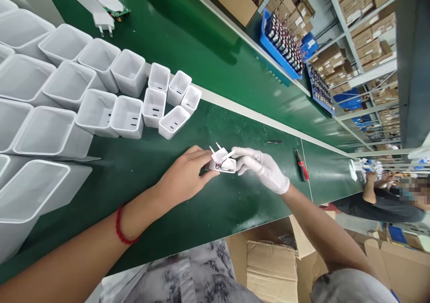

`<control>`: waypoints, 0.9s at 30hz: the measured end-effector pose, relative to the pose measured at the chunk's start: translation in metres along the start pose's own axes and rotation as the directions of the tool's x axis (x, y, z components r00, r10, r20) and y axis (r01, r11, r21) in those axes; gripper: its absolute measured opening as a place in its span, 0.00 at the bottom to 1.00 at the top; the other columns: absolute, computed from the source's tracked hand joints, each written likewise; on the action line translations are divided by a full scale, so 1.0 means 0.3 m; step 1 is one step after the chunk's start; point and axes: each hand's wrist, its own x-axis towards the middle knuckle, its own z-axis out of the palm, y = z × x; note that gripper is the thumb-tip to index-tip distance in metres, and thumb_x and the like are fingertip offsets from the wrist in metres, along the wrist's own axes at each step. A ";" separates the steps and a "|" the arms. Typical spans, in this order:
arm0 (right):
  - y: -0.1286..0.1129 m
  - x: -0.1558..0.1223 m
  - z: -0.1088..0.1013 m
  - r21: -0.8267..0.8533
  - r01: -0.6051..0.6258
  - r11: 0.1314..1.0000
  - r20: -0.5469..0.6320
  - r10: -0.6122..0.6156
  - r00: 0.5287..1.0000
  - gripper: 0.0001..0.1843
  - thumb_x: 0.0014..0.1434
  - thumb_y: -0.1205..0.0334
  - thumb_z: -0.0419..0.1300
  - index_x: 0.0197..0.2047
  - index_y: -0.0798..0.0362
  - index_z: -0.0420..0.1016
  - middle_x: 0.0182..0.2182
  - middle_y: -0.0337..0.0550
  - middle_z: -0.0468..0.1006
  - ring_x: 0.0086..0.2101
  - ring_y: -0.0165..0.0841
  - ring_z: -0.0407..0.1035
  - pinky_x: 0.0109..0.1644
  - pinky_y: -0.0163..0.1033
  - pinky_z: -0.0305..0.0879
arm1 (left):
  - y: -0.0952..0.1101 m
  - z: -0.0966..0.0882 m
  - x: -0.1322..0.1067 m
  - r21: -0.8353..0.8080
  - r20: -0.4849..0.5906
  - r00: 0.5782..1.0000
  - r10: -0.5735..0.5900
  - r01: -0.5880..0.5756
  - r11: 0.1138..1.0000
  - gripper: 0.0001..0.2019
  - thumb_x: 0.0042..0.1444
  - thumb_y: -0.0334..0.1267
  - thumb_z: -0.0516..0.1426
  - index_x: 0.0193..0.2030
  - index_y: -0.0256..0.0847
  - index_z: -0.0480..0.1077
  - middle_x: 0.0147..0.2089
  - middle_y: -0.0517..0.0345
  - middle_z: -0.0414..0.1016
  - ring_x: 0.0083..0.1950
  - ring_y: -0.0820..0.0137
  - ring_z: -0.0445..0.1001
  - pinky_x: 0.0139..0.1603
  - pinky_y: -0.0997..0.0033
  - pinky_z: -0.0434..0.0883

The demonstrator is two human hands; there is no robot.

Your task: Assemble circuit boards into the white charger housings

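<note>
A small white plastic charger casing [230, 168] is in my bare left hand [183, 173], gripped between thumb and fingers. Its open side faces up, and some wiring shows inside. Just above the opening sits a white plug cover [220, 154] with two metal pins, tilted and partly over the casing. My right hand [260, 166], in a white glove, has its fingertips closed on the cover's right edge beside the casing. Rows of white open casings [129, 117] stand to the left of my hands, a few with two slots in the bottom.
Red-handled pliers [302, 166] and dark tweezers [274, 142] lie on the green table [188, 222]. A plug cover with a green circuit board [119, 14] lies at the top left. Blue trays of parts [282, 48] stand on the far side. Another person [379, 202] works at the right.
</note>
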 end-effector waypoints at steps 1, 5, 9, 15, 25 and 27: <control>-0.002 0.003 0.016 -0.056 -0.008 0.998 0.043 0.010 0.999 0.25 0.61 0.45 0.60 0.54 0.54 0.74 0.41 0.45 0.77 0.32 0.29 0.71 0.35 0.36 0.74 | -0.001 0.002 -0.001 0.000 -0.007 1.000 -0.001 0.001 1.000 0.02 0.59 0.36 0.60 0.37 0.42 0.73 0.39 0.56 0.78 0.46 0.61 0.72 0.44 0.64 0.72; -0.021 0.051 0.077 -0.061 -0.103 0.993 0.148 0.111 0.983 0.22 0.57 0.44 0.64 0.42 0.55 0.77 0.34 0.41 0.73 0.30 0.29 0.70 0.30 0.35 0.75 | -0.001 0.006 -0.003 -0.020 -0.027 1.000 -0.012 0.011 1.000 0.03 0.59 0.36 0.59 0.39 0.42 0.74 0.42 0.55 0.78 0.47 0.61 0.72 0.45 0.64 0.72; -0.018 0.087 0.086 0.062 -0.204 0.977 0.152 0.192 0.969 0.24 0.49 0.44 0.70 0.39 0.56 0.77 0.36 0.43 0.73 0.35 0.33 0.72 0.34 0.41 0.79 | -0.001 0.002 -0.002 -0.037 0.011 1.000 -0.016 0.016 0.999 0.03 0.59 0.36 0.60 0.39 0.41 0.74 0.41 0.54 0.78 0.47 0.60 0.72 0.46 0.63 0.72; 0.030 0.057 0.075 0.077 -0.090 0.993 0.130 0.079 0.988 0.27 0.51 0.41 0.67 0.45 0.54 0.75 0.37 0.43 0.74 0.34 0.33 0.72 0.36 0.42 0.77 | -0.001 0.002 -0.002 -0.028 -0.005 1.000 -0.023 0.023 0.999 0.03 0.59 0.36 0.60 0.39 0.42 0.74 0.41 0.54 0.78 0.46 0.61 0.71 0.45 0.62 0.72; 0.061 0.028 0.115 -0.537 0.347 0.769 -0.004 -0.413 0.911 0.28 0.62 0.45 0.58 0.61 0.50 0.68 0.46 0.51 0.77 0.43 0.42 0.72 0.51 0.52 0.69 | 0.010 0.007 -0.016 0.014 -0.030 0.999 0.014 -0.014 1.000 0.21 0.54 0.29 0.55 0.57 0.38 0.67 0.54 0.46 0.72 0.57 0.56 0.69 0.58 0.54 0.71; 0.054 0.033 0.119 -0.260 0.267 0.928 -0.207 -0.323 0.923 0.27 0.62 0.45 0.57 0.59 0.51 0.70 0.46 0.49 0.77 0.42 0.40 0.72 0.51 0.49 0.71 | 0.012 0.004 -0.020 -0.030 -0.070 0.996 -0.048 0.046 0.999 0.26 0.54 0.31 0.54 0.62 0.36 0.63 0.58 0.44 0.69 0.56 0.57 0.70 0.57 0.56 0.72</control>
